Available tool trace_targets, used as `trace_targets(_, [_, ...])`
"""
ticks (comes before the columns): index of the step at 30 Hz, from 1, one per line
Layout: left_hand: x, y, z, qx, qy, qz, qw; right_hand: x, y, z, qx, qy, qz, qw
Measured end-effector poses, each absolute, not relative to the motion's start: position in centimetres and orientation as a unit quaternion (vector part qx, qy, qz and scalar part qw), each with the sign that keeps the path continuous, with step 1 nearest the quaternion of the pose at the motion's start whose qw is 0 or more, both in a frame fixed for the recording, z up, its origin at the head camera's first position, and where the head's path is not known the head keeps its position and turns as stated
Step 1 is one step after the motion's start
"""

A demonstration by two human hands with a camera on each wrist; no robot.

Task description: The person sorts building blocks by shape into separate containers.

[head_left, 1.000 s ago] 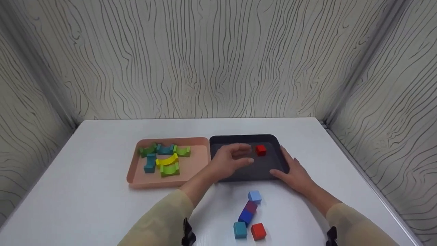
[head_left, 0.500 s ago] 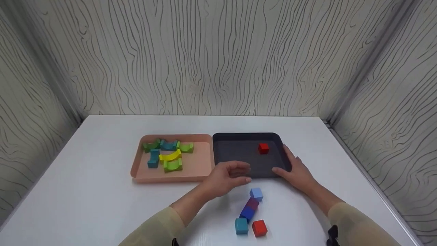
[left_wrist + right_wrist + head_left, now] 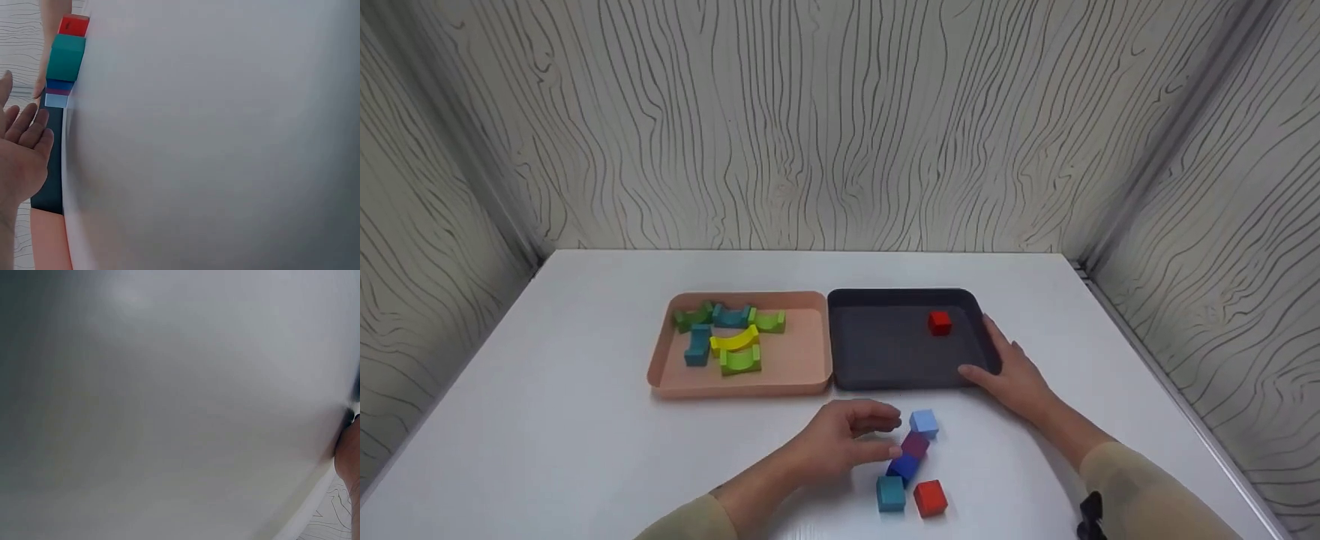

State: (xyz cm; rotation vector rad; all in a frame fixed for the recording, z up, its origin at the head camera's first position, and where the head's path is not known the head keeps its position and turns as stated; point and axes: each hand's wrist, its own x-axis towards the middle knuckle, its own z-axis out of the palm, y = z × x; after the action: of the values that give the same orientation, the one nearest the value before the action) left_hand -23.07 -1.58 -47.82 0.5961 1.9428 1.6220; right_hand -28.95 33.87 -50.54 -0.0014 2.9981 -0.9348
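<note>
My left hand (image 3: 844, 442) is near a loose row of small cubes, fingers and thumb parted, nothing held between them. Its thumb tip comes right up to the maroon cube (image 3: 915, 445), which sits against a dark blue cube (image 3: 904, 466). A light blue cube (image 3: 924, 424) lies just behind, while a teal cube (image 3: 891, 494) and a red cube (image 3: 931, 499) lie in front. My right hand (image 3: 1016, 382) holds the right front corner of a dark tray (image 3: 877, 380), thumb over the rim and fingers along the outer side. One red cube (image 3: 940, 323) sits inside that tray.
A pink tray (image 3: 802, 367) stands directly left of the dark one. Several arch-shaped blocks lie in it, among them a yellow arch block (image 3: 735, 342). Patterned panels (image 3: 810, 135) enclose the white table (image 3: 547, 420) at the back and sides.
My left hand has drawn back from over the dark tray toward the cubes at the front. My right hand stays at the tray's corner. The head view has shifted slightly.
</note>
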Motion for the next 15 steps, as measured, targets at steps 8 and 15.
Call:
trace_targets(8, [-21.1, -3.3, -48.8, 0.217, 0.714, 0.599, 0.29, -28.9, 33.9, -50.4, -0.013, 0.955, -0.295, -0.007])
trace_targets(15, [-20.3, -3.8, -49.4, 0.21, 0.719, 0.592, 0.297, -28.7, 34.1, -49.9, -0.063, 0.962, -0.264, -0.043])
